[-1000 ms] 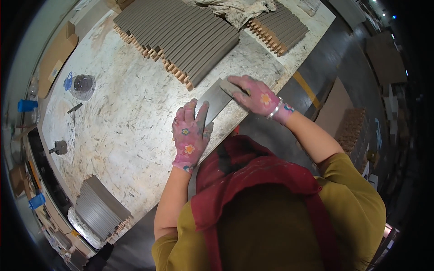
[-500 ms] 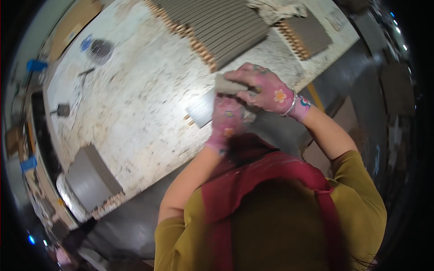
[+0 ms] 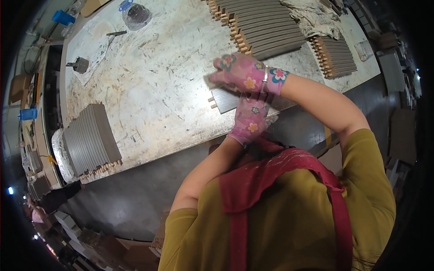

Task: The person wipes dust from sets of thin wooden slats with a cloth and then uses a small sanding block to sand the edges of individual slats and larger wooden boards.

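Observation:
A flat grey panel (image 3: 224, 102) with light wooden dowels (image 3: 212, 100) at one end lies at the near table edge. My left hand (image 3: 250, 118), in a pink flowered glove, is closed at the panel's near right end; its fingers are partly covered by my right wrist. Crossing above it, my right hand (image 3: 244, 74), gloved alike, is bent over the panel. A greyish, cloth-like pad (image 3: 209, 82) shows blurred beneath its fingertips, mostly hidden.
Grey dowelled panels stand in a large row (image 3: 271, 29), a smaller row (image 3: 337, 56) and a left stack (image 3: 92, 137). A crumpled rag (image 3: 316, 20), clear plastic jar (image 3: 137, 18), dark cup (image 3: 81, 65) and dark-handled tool (image 3: 116, 33) lie on the white table (image 3: 158, 90).
The view has shifted, so the table sits differently in the picture. My right hand has moved leftward across the panel with the pad, its forearm now lying over my left fingers.

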Tool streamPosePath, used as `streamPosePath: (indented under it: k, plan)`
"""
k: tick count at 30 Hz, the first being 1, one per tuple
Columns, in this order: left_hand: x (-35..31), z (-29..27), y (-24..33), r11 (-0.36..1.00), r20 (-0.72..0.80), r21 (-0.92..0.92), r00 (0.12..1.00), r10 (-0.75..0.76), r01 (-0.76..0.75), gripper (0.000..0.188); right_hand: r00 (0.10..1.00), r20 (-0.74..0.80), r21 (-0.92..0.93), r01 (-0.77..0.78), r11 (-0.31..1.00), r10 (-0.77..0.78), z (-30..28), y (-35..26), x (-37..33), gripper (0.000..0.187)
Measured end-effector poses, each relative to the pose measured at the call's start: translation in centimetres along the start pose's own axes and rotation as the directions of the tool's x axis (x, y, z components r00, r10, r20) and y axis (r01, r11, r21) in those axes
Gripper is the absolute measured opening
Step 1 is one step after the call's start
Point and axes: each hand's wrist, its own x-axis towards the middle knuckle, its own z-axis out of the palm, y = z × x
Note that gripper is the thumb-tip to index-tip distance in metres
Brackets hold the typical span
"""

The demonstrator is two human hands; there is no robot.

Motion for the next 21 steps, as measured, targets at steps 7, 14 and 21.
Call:
streamPosePath:
  k: [7,14,21]
  plan:
    - [-1.7,-2.8,-1.7,0.996,-0.028,0.078,0.998,0.051,-0.048,0.073,0.801,-0.380,0.457,-0.272,0.847,0.463,-4.3,1.9,-9.0,0.042]
    - [-1.0,-9.3,-4.2,0.994,0.093,0.042,0.990,-0.103,0.099,0.062,0.353,-0.145,0.921,-0.294,0.257,0.924,0.8,0.8,-22.7,0.047]
    - [0.3,-12.6,-7.1,0.842,0.523,-0.285,0.811,-0.264,0.458,0.047,0.269,-0.116,0.973,-0.163,0.164,0.956,2.3,-2.3,-22.7,0.048]
